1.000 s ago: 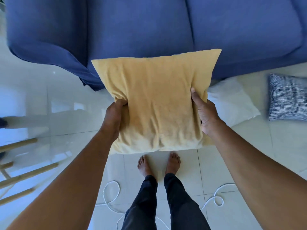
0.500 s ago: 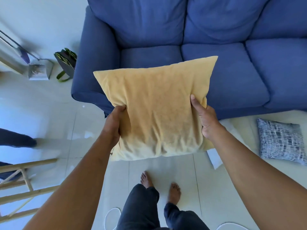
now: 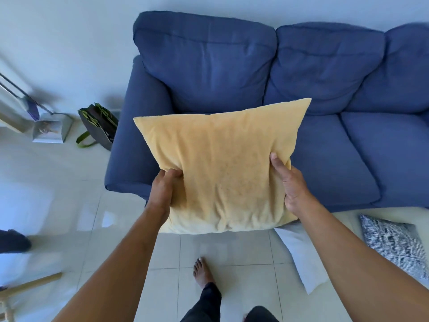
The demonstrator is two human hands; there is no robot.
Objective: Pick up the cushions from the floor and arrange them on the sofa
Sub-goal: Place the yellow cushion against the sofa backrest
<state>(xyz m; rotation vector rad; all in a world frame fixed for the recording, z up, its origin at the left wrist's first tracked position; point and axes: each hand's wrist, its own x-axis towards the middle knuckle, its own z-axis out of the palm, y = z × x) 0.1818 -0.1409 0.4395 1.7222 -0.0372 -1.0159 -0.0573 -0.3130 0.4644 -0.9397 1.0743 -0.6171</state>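
Note:
I hold a yellow cushion [image 3: 220,163] in the air in front of the blue sofa [image 3: 325,84], over its left seat. My left hand [image 3: 163,192] grips the cushion's left edge and my right hand [image 3: 291,184] grips its right edge. A white cushion [image 3: 301,256] lies on the tiled floor under my right forearm, partly hidden by it. A black-and-white patterned cushion [image 3: 394,242] lies on the floor at the right, close to the sofa's front.
A dark bag with green straps [image 3: 98,124] leans beside the sofa's left arm. A metal stand base [image 3: 50,131] sits further left by the wall. A wooden leg [image 3: 30,284] crosses the lower left. My bare foot [image 3: 202,273] is on the tiles.
The cushion has risen from near the floor up to seat level, still gripped by both hands. The view has tilted up and the sofa's backrest has come into sight.

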